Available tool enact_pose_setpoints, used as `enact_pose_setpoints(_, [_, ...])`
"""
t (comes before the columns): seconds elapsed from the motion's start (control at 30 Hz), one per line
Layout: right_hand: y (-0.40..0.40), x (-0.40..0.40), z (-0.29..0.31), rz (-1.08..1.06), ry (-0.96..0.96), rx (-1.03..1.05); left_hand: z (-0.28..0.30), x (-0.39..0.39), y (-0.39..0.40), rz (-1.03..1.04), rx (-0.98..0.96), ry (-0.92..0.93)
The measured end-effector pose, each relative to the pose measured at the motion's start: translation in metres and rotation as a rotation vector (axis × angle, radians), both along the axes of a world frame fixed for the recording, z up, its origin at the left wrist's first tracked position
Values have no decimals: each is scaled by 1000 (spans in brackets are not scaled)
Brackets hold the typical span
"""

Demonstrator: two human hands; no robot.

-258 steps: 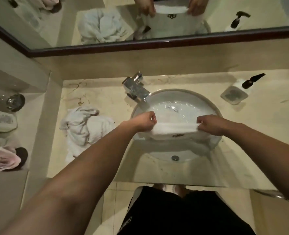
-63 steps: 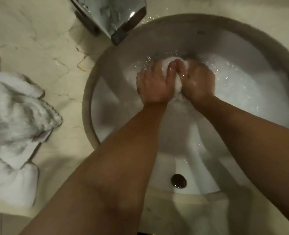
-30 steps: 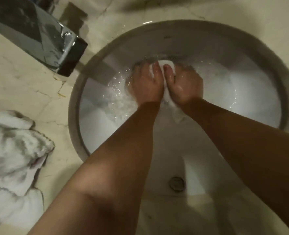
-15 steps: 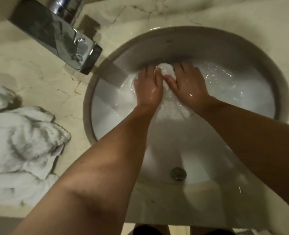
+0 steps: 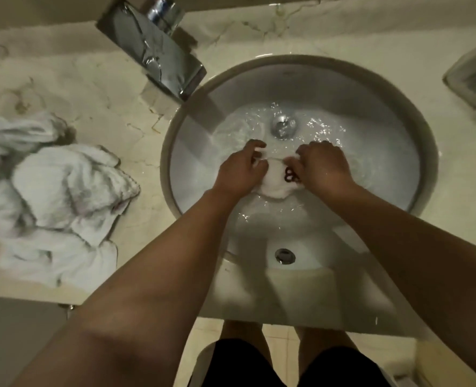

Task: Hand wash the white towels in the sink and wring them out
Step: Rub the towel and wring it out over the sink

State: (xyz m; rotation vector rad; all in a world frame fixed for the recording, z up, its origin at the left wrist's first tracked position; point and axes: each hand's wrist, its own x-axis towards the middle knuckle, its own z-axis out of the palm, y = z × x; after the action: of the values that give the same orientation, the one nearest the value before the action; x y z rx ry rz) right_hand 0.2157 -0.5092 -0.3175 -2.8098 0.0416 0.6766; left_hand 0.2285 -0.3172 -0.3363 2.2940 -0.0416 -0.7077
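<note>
White terry towel [image 5: 273,185], one, soaked: bunched in the sink [image 5: 415,127], half under water. My left hand [image 5: 241,170] and right hand [image 5: 324,166] each pinch a fistful. Soft, limp, likely heavy and dripping; best gripped at opposite ends for wringing. Spare towels [image 5: 55,196] on counter [image 5: 100,85].

I am seeing a chrome faucet [image 5: 158,55] overhanging the basin edge and a soap bottle [image 5: 474,76] lying far right on the marble counter [image 5: 91,88].
</note>
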Motion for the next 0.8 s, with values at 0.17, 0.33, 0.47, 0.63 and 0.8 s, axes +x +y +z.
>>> enact_pose_setpoints(0.17, [-12, -8, 12, 94, -149, 81, 15, 5, -11, -219, 39, -7])
enact_pose_setpoints(0.33, [-17, -26, 43, -150, -9, 494, 47, 3, -21, -232, -2, -99])
enact_pose_setpoints(0.47, [-19, -30, 85, -147, 46, 536, 82, -7, -23, -254, 19, -156])
enact_pose_setpoints(0.63, [-19, -23, 136, -56, 52, 529, 141, -10, -22, -258, 37, -161])
enact_pose_setpoints(0.8, [-25, -19, 177, 117, 166, 360, 193, -13, -21, -297, 146, -61])
